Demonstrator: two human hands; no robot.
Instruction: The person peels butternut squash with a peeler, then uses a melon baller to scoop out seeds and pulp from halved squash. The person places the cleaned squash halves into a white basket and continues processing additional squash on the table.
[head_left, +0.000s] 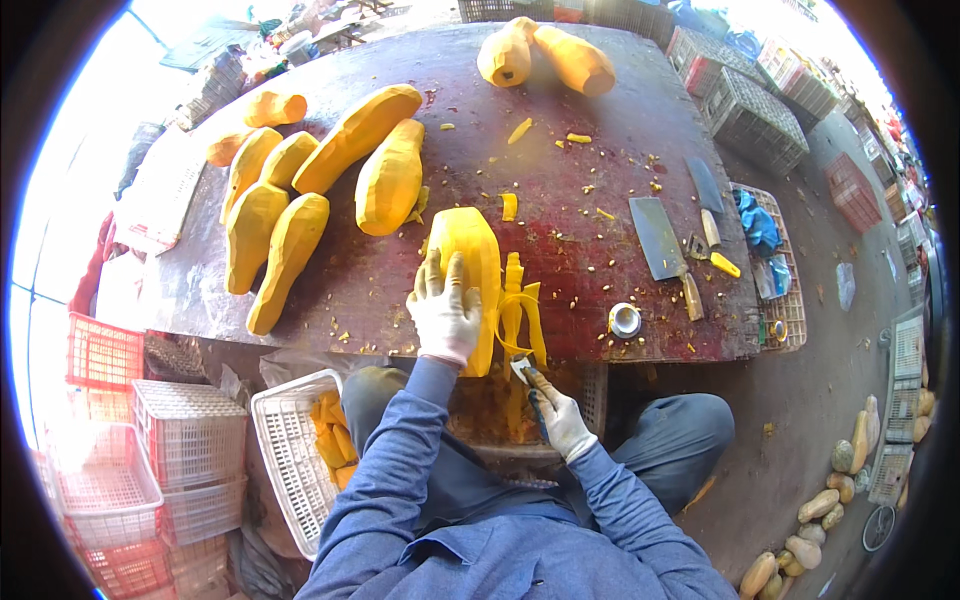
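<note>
A long peeled squash (469, 247) lies at the near edge of the worn wooden table (420, 307), its near end reaching the edge. My left hand (444, 315), in a whitish glove, presses flat on top of it with the fingers spread a little. My gloved right hand (556, 412) grips a peeler (520, 366) just past the table edge, to the right of the squash's near end. Yellow peel strips (517, 304) lie beside the squash, one curling down towards the peeler. The peeler's handle is mostly hidden in my fingers.
Several peeled squashes (274, 240) lie on the left, and two more (574, 60) at the far edge. On the right are two cleavers (658, 238) (703, 184), a yellow-handled tool (724, 264) and a small round container (624, 320). A white crate (289, 450) stands by my left leg.
</note>
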